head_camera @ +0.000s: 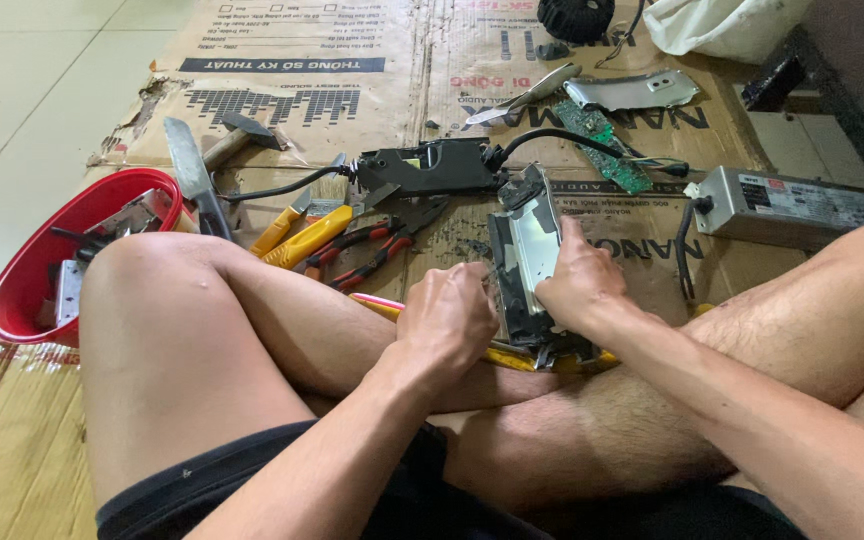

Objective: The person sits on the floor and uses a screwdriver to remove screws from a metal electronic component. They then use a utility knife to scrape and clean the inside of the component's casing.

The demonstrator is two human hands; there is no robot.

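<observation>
- The black and silver electronics housing [525,260] stands on edge in the lap, near the cardboard sheet's [372,60] front edge, braced by crossed legs.
- Right hand [577,283] clamps its metal face, steadying it.
- Left hand [449,318] is fisted against its side (any tool hidden).
- Pliers [377,250] lie within reach.

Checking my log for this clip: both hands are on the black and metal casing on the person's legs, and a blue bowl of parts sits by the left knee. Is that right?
Not quite: the bowl is red, not blue, as the head view shows. The rest holds: the left hand and right hand are both on the casing above the legs, and the bowl of parts sits by the left knee.
</observation>
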